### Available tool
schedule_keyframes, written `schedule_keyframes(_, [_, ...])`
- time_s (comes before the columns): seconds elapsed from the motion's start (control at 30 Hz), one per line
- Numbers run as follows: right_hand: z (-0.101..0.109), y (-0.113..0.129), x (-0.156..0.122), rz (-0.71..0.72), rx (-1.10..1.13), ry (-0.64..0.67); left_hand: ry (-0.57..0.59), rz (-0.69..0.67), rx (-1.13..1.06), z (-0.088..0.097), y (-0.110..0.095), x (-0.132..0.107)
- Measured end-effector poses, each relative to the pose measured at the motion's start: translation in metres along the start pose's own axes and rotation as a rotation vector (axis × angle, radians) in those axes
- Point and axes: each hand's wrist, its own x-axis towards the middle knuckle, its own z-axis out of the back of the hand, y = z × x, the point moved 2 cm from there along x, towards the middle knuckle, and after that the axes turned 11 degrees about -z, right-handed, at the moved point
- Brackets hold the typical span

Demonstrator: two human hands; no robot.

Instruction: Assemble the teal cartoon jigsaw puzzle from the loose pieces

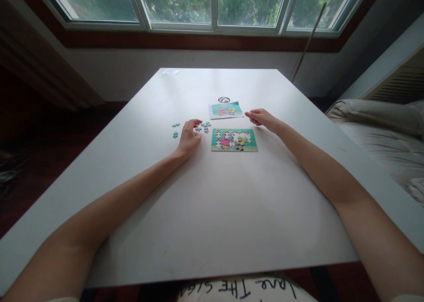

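Observation:
A jigsaw puzzle lies in its tray at mid-table, partly filled with a pink figure, a yellow figure and teal border pieces; white gaps show between them. My left hand rests to its left, fingers curved and thumb apart, beside several loose puzzle pieces. More loose pieces lie left of that hand. Behind the tray is a picture card with similar figures. My right hand is closed just right of the card, fingertips pressed together; whatever they hold is too small to make out.
The white table extends toward a window. A small dark round object sits behind the card. A thin stick leans at the back right, and a cushioned seat stands right of the table.

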Motion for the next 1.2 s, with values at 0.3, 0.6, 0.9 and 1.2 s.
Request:
schedule_keyframes(0.3, [-0.008,-0.019,0.007,0.080,0.073,-0.286,-0.027,0.018,-0.012,-0.002,-0.004,0.001])
schedule_keyframes(0.6, [-0.007,-0.020,0.007,0.111,0.033,-0.310,-0.162,0.200,-0.219,-0.003,0.006,0.004])
schedule_keyframes(0.9, [-0.007,-0.019,0.006,0.089,0.019,-0.308,-0.163,0.240,-0.333,-0.004,0.003,0.004])
schedule_keyframes(1.2, [-0.007,-0.020,0.008,0.103,0.006,-0.305,0.046,0.050,-0.057,-0.004,-0.005,0.003])
